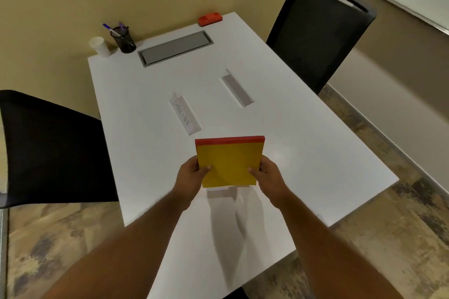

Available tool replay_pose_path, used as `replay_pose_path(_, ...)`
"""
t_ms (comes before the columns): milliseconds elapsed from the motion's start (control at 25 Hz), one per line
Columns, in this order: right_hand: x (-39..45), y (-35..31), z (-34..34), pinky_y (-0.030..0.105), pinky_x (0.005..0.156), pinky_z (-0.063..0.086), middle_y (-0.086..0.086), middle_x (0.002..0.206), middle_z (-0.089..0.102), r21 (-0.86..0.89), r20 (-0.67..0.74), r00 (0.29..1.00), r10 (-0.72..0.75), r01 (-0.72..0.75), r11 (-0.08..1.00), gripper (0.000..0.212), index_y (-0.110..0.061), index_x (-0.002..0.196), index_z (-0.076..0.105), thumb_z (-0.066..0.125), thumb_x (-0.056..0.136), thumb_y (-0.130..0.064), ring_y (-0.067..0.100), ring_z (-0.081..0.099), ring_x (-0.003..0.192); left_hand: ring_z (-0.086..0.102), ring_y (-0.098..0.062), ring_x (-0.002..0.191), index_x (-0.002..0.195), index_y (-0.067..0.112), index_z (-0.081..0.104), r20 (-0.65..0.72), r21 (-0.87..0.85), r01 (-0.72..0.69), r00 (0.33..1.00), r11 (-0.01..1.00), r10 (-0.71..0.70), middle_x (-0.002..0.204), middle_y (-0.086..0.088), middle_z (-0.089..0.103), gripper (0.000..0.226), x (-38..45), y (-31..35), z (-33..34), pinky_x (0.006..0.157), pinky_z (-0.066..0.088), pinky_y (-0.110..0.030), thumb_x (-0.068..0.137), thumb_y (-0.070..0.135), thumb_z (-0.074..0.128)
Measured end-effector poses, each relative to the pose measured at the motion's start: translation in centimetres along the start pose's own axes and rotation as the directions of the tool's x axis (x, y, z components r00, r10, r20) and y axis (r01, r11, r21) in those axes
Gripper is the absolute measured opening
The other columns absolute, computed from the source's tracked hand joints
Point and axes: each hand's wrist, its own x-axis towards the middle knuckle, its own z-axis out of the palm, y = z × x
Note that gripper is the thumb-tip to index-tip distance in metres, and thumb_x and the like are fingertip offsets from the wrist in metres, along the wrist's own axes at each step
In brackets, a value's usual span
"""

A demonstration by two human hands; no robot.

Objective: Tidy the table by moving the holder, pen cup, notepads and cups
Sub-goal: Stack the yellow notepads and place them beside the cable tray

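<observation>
Above the near middle of the white rectangular table (303, 153), the left hand (190, 173) and right hand (268, 173) pinch the yellow, red-bound paper notepad (229, 161) by its side edges, sensible for something that looks light and bendy.

Two bare forearms run up from the lower edge to bare hands: left hand (192, 173), right hand (268, 173) (no sleeves, rings or watch visible).
</observation>
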Motion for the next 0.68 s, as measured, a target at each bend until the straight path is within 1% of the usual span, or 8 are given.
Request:
replay_pose_path(80, -0.5, -1.8, 2.4, 0.036, 0.089, 0.063, 0.000, 0.125, 0.075, 0.062, 0.039, 0.999, 0.020, -0.022, 0.998, 0.025, -0.026, 0.127, 0.067, 0.059, 0.107, -0.012, 0.026, 0.072, 0.116, 0.073, -0.017, 0.106, 0.123, 0.027, 0.067, -0.054, -0.066, 0.029, 0.998, 0.997, -0.033, 0.116, 0.008, 0.077, 0.024, -1.2, -0.1, -2.8, 0.086, 0.059, -0.035, 0.099, 0.032, 0.067)
replay_pose_path(160, -0.9, -3.3, 5.8, 0.043, 0.093, 0.062, -0.001, 0.128, 0.074, 0.090, 0.067, 0.997, 0.026, -0.032, 0.995, 0.024, -0.028, 0.129, 0.065, 0.059, 0.107, -0.017, 0.027, 0.071, 0.117, 0.073, -0.017, 0.107, 0.123, 0.030, 0.066, -0.053, -0.075, 0.054, 0.997, 0.996, -0.058, 0.116, 0.011, 0.077, 0.024, -2.9, -0.8, -6.5, 0.085, 0.059, -0.034, 0.099, 0.035, 0.067)
replay_pose_path(240, -2.0, -4.5, 9.7, 0.049, 0.099, 0.060, 0.003, 0.133, 0.072, 0.109, 0.079, 0.997, 0.010, -0.019, 0.994, 0.029, -0.024, 0.136, 0.062, 0.058, 0.108, -0.019, 0.027, 0.070, 0.118, 0.074, -0.018, 0.107, 0.124, 0.031, 0.066, -0.026, -0.068, 0.052, 0.998, 0.996, -0.054, 0.116, 0.011, 0.077, 0.023, -5.1, -1.9, -10.3, 0.081, 0.060, -0.032, 0.101, 0.034, 0.065)
replay_pose_path(320, -3.2, -5.2, 13.4, 0.051, 0.102, 0.058, 0.005, 0.133, 0.072, 0.114, 0.049, 0.999, -0.004, -0.002, 0.994, 0.029, -0.023, 0.137, 0.062, 0.058, 0.109, -0.019, 0.028, 0.070, 0.119, 0.074, -0.021, 0.104, 0.121, 0.033, 0.067, -0.047, -0.080, 0.032, 0.998, 0.996, -0.036, 0.115, 0.009, 0.076, 0.019, -6.9, -2.6, -13.4, 0.076, 0.062, -0.032, 0.102, 0.033, 0.063)
replay_pose_path(400, -5.4, -5.8, 17.7, 0.053, 0.104, 0.057, 0.004, 0.130, 0.074, 0.129, 0.015, 1.000, -0.016, 0.014, 0.992, 0.028, -0.023, 0.135, 0.065, 0.060, 0.108, -0.017, 0.028, 0.071, 0.118, 0.075, -0.025, 0.101, 0.119, 0.030, 0.069, -0.094, -0.137, -0.005, 0.996, 0.991, -0.008, 0.114, 0.002, 0.076, 0.017, -9.1, -3.0, -17.1, 0.072, 0.064, -0.036, 0.103, 0.031, 0.062)
replay_pose_path(520, -9.4, -6.4, 24.0, 0.054, 0.104, 0.057, 0.004, 0.131, 0.074, 0.112, -0.037, 0.998, -0.059, 0.063, 0.992, 0.031, -0.022, 0.136, 0.064, 0.064, 0.105, -0.016, 0.028, 0.072, 0.118, 0.075, -0.023, 0.099, 0.118, 0.026, 0.070, -0.114, -0.185, -0.059, 0.993, 0.981, 0.039, 0.115, 0.001, 0.075, 0.017, -11.8, -2.9, -22.6, 0.072, 0.064, -0.039, 0.104, 0.027, 0.060)
replay_pose_path(600, -12.4, -6.4, 27.7, 0.049, 0.099, 0.061, 0.003, 0.133, 0.072, 0.121, -0.066, 0.996, -0.065, 0.072, 0.990, 0.029, -0.029, 0.132, 0.063, 0.064, 0.106, -0.016, 0.025, 0.071, 0.117, 0.075, -0.019, 0.100, 0.118, 0.029, 0.070, -0.105, -0.194, -0.119, 0.989, 0.974, 0.100, 0.113, 0.007, 0.076, 0.017, -13.6, -2.5, -25.8, 0.071, 0.065, -0.038, 0.105, 0.027, 0.059)
replay_pose_path(680, -15.3, -6.4, 31.1, 0.041, 0.085, 0.066, 0.000, 0.130, 0.073, 0.186, -0.076, 0.996, -0.039, 0.053, 0.981, 0.024, -0.034, 0.124, 0.063, 0.061, 0.107, -0.017, 0.024, 0.074, 0.111, 0.075, -0.018, 0.100, 0.118, 0.029, 0.069, -0.094, -0.187, -0.165, 0.984, 0.968, 0.149, 0.113, 0.008, 0.076, 0.017, -15.2, -1.5, -28.7, 0.071, 0.065, -0.037, 0.105, 0.027, 0.058)
